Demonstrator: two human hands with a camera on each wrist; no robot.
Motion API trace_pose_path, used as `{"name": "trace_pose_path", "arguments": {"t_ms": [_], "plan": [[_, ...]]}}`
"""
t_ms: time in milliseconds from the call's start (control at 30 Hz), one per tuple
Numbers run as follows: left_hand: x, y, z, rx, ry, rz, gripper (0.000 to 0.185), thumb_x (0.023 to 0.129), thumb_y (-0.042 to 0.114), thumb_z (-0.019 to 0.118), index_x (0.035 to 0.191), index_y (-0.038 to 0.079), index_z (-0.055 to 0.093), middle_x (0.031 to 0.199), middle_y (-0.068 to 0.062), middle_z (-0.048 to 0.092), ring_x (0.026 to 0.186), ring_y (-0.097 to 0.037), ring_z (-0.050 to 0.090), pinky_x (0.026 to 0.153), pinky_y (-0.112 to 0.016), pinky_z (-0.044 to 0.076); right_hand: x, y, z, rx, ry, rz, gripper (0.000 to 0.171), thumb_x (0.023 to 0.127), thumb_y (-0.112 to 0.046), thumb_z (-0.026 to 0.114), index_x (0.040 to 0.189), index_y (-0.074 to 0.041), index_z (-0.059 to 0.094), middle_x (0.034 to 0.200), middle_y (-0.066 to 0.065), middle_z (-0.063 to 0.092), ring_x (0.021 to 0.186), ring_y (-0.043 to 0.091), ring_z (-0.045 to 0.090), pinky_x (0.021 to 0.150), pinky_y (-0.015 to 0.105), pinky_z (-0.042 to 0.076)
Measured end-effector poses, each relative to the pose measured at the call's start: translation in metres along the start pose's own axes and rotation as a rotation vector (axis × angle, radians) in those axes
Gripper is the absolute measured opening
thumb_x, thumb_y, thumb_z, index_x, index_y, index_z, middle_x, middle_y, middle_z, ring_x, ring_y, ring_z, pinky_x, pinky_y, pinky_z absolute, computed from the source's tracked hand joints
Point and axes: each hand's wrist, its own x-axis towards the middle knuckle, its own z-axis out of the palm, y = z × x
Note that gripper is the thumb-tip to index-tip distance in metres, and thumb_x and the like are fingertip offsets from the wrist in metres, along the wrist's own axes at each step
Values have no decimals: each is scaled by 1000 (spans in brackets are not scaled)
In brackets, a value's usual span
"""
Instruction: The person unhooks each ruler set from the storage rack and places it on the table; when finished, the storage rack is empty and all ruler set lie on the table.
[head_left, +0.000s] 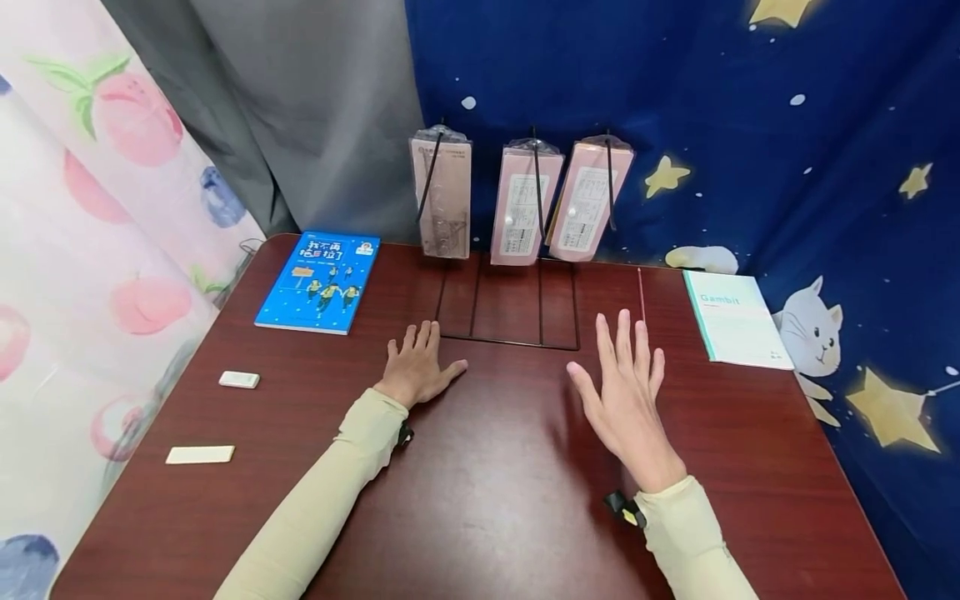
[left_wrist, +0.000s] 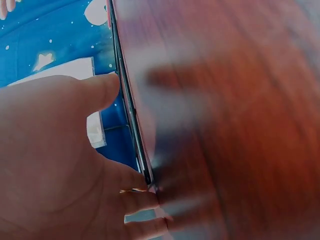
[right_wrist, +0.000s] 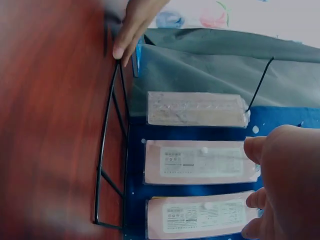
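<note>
My left hand (head_left: 417,367) is low over the table, fingers spread and straight, fingertips by the left front corner of a black wire rack (head_left: 510,342). To the right, my right hand (head_left: 628,408) is held with fingers apart and nothing in it. From the rack's hooks hang several flat pink packs in clear plastic: a left pack (head_left: 453,204), a middle pack (head_left: 517,218) and a right pack (head_left: 582,208), the latter two with white printed labels. In the right wrist view, the right hand (right_wrist: 290,185) overlaps the ends of two packs.
A blue book (head_left: 321,287) lies at the back left. A white booklet marked Gambit (head_left: 738,325) lies at the back right. On the left are a small white block (head_left: 239,380) and a pale flat strip (head_left: 200,455). A thin red stick (head_left: 641,292) lies behind the right hand.
</note>
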Motion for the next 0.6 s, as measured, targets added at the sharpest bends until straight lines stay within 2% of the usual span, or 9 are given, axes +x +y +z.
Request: {"name": "trace_pose_path", "arguments": {"t_ms": [167, 333, 433, 600], "plan": [[2, 4, -2, 2, -20, -4, 92, 103, 61, 48, 166, 3, 13, 173, -20, 17, 161, -41, 13, 123, -70, 19, 32, 16, -8, 63, -45, 15, 78, 107, -52, 49, 168, -16, 16, 176, 14, 2, 162, 42, 0, 123, 70, 1], [5, 4, 0, 34, -32, -16, 93, 103, 59, 50, 166, 3, 12, 173, -20, 17, 161, -41, 14, 123, -69, 20, 78, 36, -13, 152, -69, 97, 78, 106, -54, 48, 167, -13, 21, 175, 16, 13, 161, 44, 12, 126, 67, 11], [8, 4, 2, 54, -36, -32, 93, 103, 59, 51, 166, 3, 13, 173, -20, 19, 160, -41, 17, 122, -69, 24, 108, 48, -11, 197, -23, 155, 74, 106, -53, 49, 164, -10, 29, 170, 19, 28, 157, 43, 25, 125, 62, 22], [11, 6, 1, 68, 8, -46, 90, 101, 59, 55, 163, 1, 24, 167, -20, 30, 153, -40, 29, 115, -67, 35, 153, 64, -3, 284, 107, 196, 64, 106, -43, 55, 156, -5, 44, 157, 21, 49, 144, 39, 49, 117, 54, 40]]}}
